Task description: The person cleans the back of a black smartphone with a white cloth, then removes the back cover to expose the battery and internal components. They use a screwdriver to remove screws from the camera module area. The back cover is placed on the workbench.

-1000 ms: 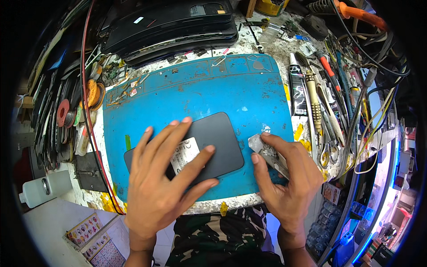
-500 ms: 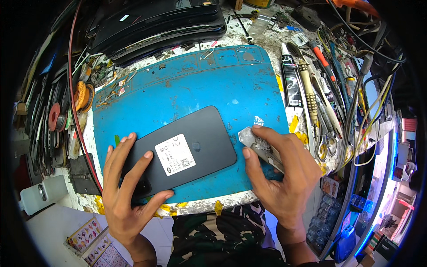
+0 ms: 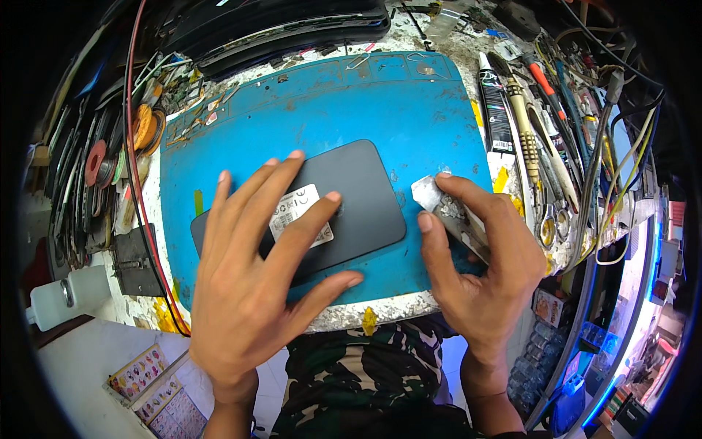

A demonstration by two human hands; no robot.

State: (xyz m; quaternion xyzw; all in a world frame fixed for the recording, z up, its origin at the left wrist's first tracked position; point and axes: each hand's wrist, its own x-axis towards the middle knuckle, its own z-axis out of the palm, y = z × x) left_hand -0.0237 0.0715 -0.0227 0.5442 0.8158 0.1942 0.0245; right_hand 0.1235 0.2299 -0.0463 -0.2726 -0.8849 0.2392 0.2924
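A dark grey smartphone (image 3: pixel 369 194) lies back up and slanted on a blue work mat (image 3: pixel 351 110). Over its left part and the white label (image 3: pixel 294 207) my left hand (image 3: pixel 248 300) is spread, fingers stretched out, covering the corner where the camera bump showed earlier. My right hand (image 3: pixel 493 271), to the right of the phone and apart from it, pinches a crumpled, whitish see-through piece (image 3: pixel 424 194) between thumb and forefinger. A grey strip (image 3: pixel 468 233) runs from this piece under my palm; most of it is hidden.
Along the right stand a black tube (image 3: pixel 497 117), scissors (image 3: pixel 553 223), tweezers, a red-handled tool (image 3: pixel 542 82) and loose cables. Spools of wire (image 3: pixel 99 162) and stacked flat panels crowd the left. Dark panels (image 3: pixel 292 36) are piled behind the mat. A red cable (image 3: pixel 131 110) hangs at left.
My left hand has moved right and up over the phone, now covering part of the label. The view has shifted slightly. My right hand keeps its pinch.
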